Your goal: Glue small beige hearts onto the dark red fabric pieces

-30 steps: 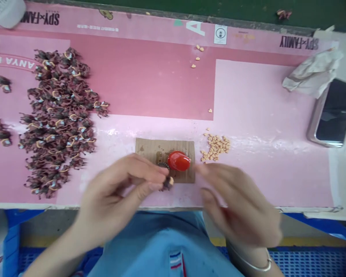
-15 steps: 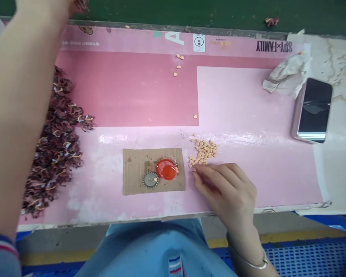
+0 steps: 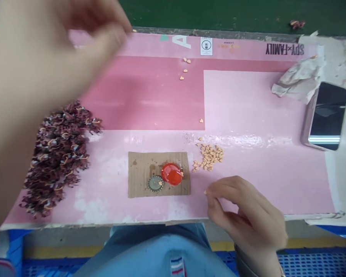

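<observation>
My right hand (image 3: 248,215) rests near the front edge of the pink board (image 3: 262,169), its fingertips pinched on a small tan piece (image 3: 205,191). A pile of the same tan pieces (image 3: 209,157) lies just above it. To the left, a cardboard square (image 3: 141,175) carries a red cap (image 3: 172,174) and a metal bottle cap (image 3: 156,183). My left hand (image 3: 75,42) is raised close to the camera at the upper left, blurred, fingers curled. It partly hides the heap of dark brown parts (image 3: 57,154).
A phone (image 3: 327,115) lies at the right edge beside crumpled paper (image 3: 300,79). A few stray tan pieces (image 3: 185,69) sit at the back of the board. Blue crates (image 3: 305,261) are below the table's edge.
My left hand went from the cardboard up to the far left and now swings back across the view. My right hand took a tan piece from the pile and drew toward me.
</observation>
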